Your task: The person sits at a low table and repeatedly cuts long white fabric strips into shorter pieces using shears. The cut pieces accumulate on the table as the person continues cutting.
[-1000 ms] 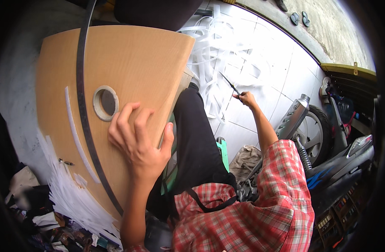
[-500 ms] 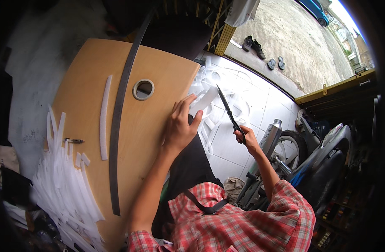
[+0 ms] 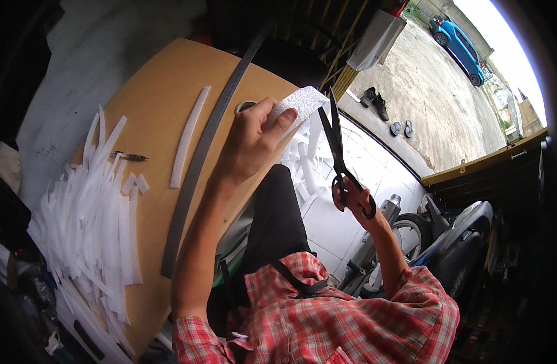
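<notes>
"Where's the white strip [image 3: 304,102]?"
"Pinched in the left hand [image 3: 256,138], long axis slanting up and right from that grip."
"The scissors [image 3: 339,162]?"
"Gripped in the right hand [image 3: 355,199], parted blades pointing up beyond it."

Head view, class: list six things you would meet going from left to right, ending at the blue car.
Heap of white strips, long lone strip, left hand, scissors, pair of sandals, blue car.
</notes>
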The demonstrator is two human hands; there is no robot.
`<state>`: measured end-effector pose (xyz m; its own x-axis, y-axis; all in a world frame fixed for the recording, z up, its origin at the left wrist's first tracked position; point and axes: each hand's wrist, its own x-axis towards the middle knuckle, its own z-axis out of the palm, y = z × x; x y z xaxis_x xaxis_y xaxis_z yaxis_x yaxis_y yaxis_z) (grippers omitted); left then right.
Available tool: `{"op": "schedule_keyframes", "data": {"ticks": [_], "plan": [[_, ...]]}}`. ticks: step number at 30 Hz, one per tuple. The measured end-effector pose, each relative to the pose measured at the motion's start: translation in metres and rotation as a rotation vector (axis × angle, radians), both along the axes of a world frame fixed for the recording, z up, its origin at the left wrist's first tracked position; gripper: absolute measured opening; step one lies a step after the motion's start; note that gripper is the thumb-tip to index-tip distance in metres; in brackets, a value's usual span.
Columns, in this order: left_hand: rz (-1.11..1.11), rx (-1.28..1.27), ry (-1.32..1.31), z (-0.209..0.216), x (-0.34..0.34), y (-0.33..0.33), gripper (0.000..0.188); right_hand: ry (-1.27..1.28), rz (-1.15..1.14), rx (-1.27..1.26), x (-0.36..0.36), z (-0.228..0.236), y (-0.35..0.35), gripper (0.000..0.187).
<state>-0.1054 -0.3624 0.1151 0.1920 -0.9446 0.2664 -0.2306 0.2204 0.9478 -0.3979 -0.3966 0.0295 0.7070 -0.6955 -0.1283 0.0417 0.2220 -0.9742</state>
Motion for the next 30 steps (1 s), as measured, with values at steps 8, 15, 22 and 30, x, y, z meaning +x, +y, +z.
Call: {"op": "schedule_keyframes", "data": {"ticks": [8, 15, 22, 30], "plan": [[0.171, -0.094, 0.031, 0.067, 0.058, 0.101, 0.032, -0.073, 0.191, 0.171, 0.028, -0.004, 0.01, 0.08], [0.313, -0.026, -0.073, 0.078, 0.095, 0.184, 0.025, -0.152, 0.023, 0.067, 0.02, 0.03, -0.048, 0.071], [0.46, 0.038, -0.028, 0.048, 0.114, 0.218, 0.031, -0.098, 0.154, -0.324, 0.081, 0.13, -0.164, 0.081], [0.461, 0.069, 0.106, 0.018, 0.11, 0.209, 0.029, 0.044, 0.161, -0.793, 0.2, 0.203, -0.273, 0.065]]}}
